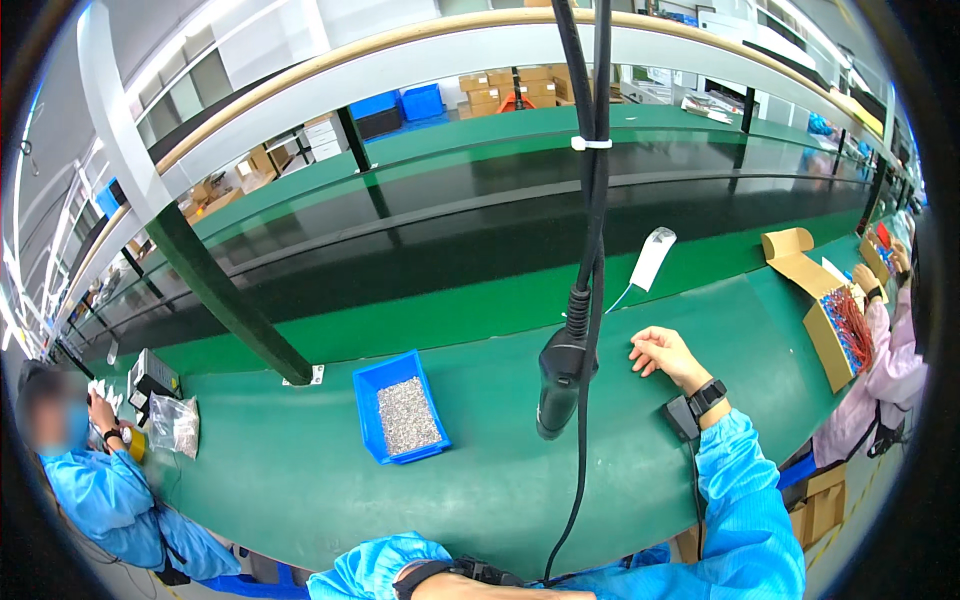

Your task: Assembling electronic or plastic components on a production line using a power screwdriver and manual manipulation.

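My right hand (pixel 665 357) is above the green bench, right of centre, its fingers loosely bent and slightly apart with nothing visible in them. A black strapped device sits on that wrist, with a small black box (pixel 682 418) and a cable beside it. My left hand (pixel 515 590) is low at the bottom edge, mostly cut off, its fingers hidden; a black strap circles that wrist. Between my hands and the far side hangs a black handheld power tool (pixel 565 375) on thick cables, left of my right hand. A blue bin (pixel 440 445) of small silvery parts lies further left.
A white tag (pixel 652 262) with a blue cord lies beyond my right hand. At right, an open cardboard box (pixel 825 345) holds red wires near a co-worker's hand. Another co-worker sits at left by a clear bag (pixel 175 428). A slanted post (pixel 225 290) meets the bench.
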Motion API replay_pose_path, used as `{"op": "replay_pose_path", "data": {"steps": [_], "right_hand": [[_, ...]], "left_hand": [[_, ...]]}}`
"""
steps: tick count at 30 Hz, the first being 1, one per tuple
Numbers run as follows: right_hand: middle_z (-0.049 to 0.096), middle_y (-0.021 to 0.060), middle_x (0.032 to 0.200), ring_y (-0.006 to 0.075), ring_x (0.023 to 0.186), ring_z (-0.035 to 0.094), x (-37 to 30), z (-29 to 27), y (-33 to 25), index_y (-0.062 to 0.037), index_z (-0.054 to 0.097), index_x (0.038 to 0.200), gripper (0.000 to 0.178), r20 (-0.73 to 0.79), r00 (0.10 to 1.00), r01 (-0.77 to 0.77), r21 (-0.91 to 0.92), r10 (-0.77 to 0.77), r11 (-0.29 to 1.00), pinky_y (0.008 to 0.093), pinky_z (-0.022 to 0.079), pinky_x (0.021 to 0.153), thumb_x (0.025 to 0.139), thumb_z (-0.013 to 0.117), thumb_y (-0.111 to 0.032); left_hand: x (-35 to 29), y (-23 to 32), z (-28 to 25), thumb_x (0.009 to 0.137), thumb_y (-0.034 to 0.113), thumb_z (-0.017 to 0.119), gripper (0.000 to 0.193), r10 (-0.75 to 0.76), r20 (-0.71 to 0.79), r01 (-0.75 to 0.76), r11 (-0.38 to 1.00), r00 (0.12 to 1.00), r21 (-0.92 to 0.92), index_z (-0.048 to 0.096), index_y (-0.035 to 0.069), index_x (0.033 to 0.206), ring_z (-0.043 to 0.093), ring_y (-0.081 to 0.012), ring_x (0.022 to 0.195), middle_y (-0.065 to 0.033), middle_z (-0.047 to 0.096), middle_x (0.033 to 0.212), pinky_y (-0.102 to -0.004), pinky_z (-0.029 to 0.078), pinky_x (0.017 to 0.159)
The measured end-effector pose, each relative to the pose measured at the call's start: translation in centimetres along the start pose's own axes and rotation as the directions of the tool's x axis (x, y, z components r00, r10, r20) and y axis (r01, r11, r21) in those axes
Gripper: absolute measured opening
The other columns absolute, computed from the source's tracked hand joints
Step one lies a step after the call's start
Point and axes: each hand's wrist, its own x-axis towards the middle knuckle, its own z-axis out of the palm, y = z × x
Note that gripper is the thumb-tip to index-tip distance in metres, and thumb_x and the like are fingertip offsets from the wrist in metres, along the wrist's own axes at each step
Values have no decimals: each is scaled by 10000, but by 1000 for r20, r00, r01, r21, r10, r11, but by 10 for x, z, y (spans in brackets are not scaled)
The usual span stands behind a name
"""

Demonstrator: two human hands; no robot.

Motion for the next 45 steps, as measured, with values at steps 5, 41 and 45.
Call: {"op": "replay_pose_path", "data": {"steps": [5,41,45], "right_hand": [[576,75,760,131,605,580,-2,-1,-1,-3,514,931,194,10,1000,3,18,-3,1000,216,475,501,844,516,-177],[576,89,773,141,613,574,-2,0,4,-9,523,932,193,3,1000,13,7,-13,1000,230,477,508,843,516,-181],[586,90,804,139,627,582,-9,-6,-14,-30,525,941,209,66,995,-88,125,80,988,232,480,501,834,530,-210]], "left_hand": [[2,2,1,731,181,546,203,-9,-6,9,999,1000,31,473,40,606,431,-222,598,-70,421,600,-356,339,663],[-69,19,12,789,171,575,236,-548,-457,655,748,701,109,576,38,984,553,-225,792,-73,586,934,-294,430,711],[-110,22,69,789,186,575,229,-801,-412,819,541,434,-189,581,55,977,569,-229,777,-68,595,902,-305,460,669]]}}
